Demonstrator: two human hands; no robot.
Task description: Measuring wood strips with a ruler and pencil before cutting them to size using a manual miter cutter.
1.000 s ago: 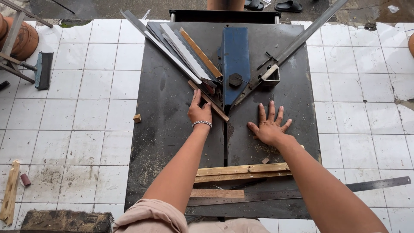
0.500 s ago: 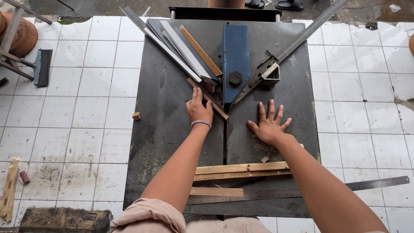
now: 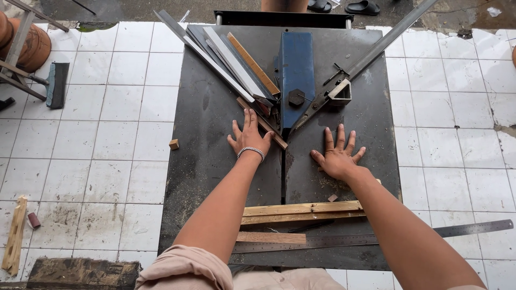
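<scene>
My left hand (image 3: 248,138) lies flat with fingers spread on the dark metal saw table (image 3: 204,134), its fingertips against a thin wooden strip (image 3: 269,129) that runs diagonally toward the blade slot. A bracelet is on that wrist. My right hand (image 3: 337,156) rests palm down, fingers spread, on the right half of the table and holds nothing. A blue blade guard (image 3: 296,75) stands between and beyond both hands. Angled metal fences (image 3: 226,62) fan out at the left and a long metal bar (image 3: 376,48) runs to the right.
Two long wooden slats (image 3: 301,212), a short wood piece (image 3: 271,237) and a long steel ruler (image 3: 467,230) lie near the table's front edge. A small wood block (image 3: 173,144) sits on white floor tiles. A squeegee (image 3: 55,85) and clay pots (image 3: 32,45) are far left.
None of the hands has visibly shifted; the view has only drifted slightly.
</scene>
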